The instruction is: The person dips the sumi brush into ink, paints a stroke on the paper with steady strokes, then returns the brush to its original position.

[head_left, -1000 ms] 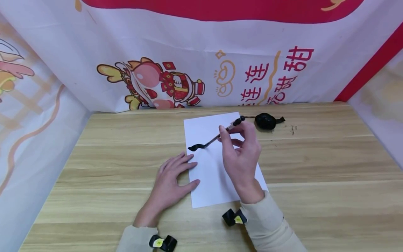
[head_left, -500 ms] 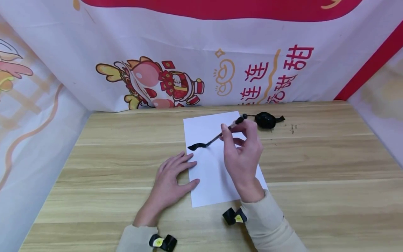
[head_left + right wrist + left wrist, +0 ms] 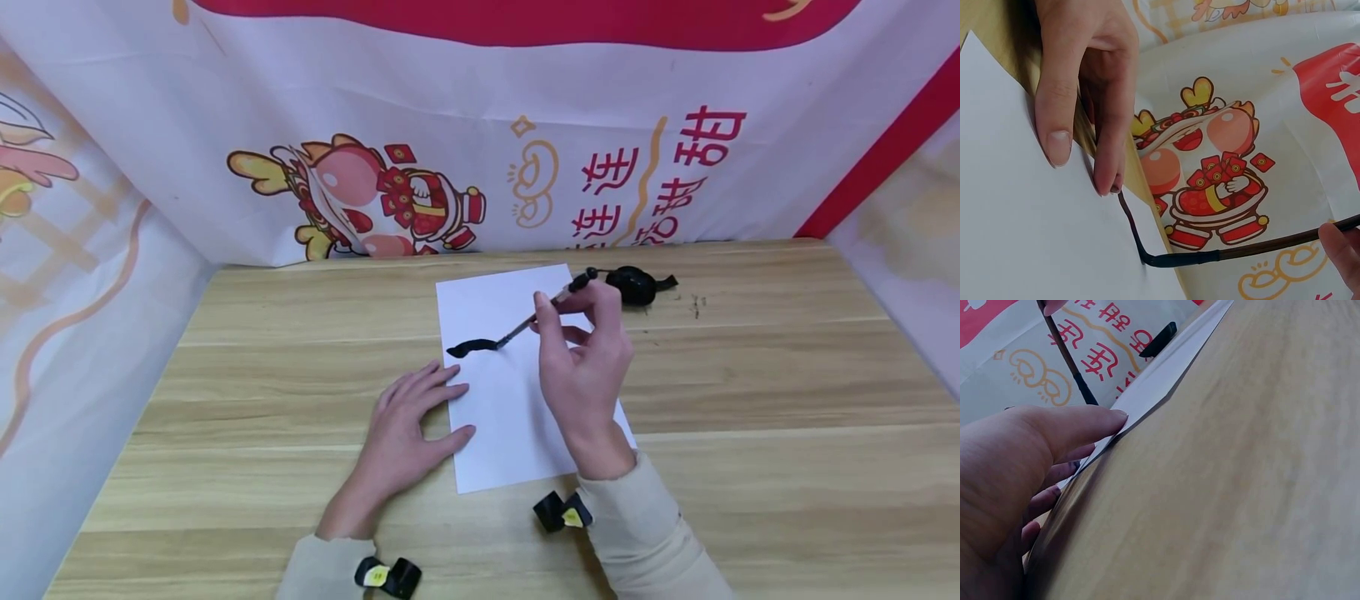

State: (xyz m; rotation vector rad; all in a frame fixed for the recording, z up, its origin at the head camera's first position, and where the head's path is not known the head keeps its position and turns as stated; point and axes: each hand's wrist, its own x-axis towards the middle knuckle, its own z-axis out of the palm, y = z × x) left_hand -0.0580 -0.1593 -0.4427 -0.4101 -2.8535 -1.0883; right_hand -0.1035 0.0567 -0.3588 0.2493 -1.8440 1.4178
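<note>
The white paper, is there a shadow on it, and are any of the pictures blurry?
Head view: yes, a soft, faint shadow lies on the paper beside the right hand; left wrist view: the table looks smeary, its wood grain soft, and it is darker near the left hand; right wrist view: the brush has fairly clear edges.
</note>
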